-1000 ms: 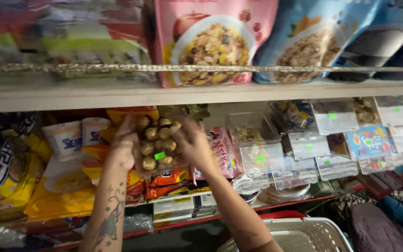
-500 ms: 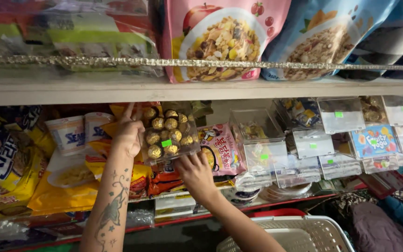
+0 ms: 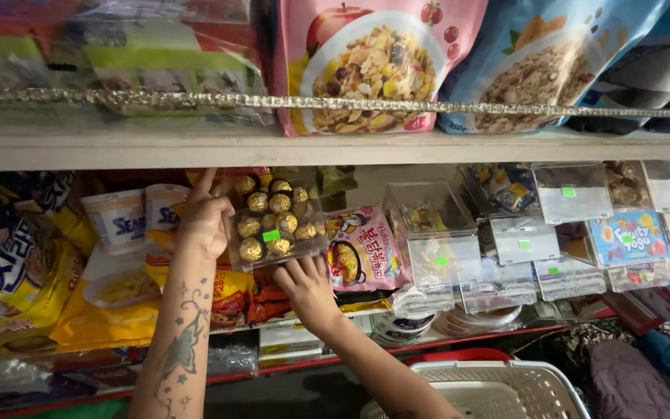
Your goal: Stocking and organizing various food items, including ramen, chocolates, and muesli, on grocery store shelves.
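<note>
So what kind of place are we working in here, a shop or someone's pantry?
Most likely a small grocery shop. Stocked shelves hold cereal bags and clear boxes with green price stickers, and a shopping basket sits below. The hands, left hand and right hand, hold a clear box of gold-wrapped chocolates.

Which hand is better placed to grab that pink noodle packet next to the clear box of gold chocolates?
Probably the right hand: it sits under the chocolate box, right beside the pink packet. The left hand grips the box's far side.
</note>
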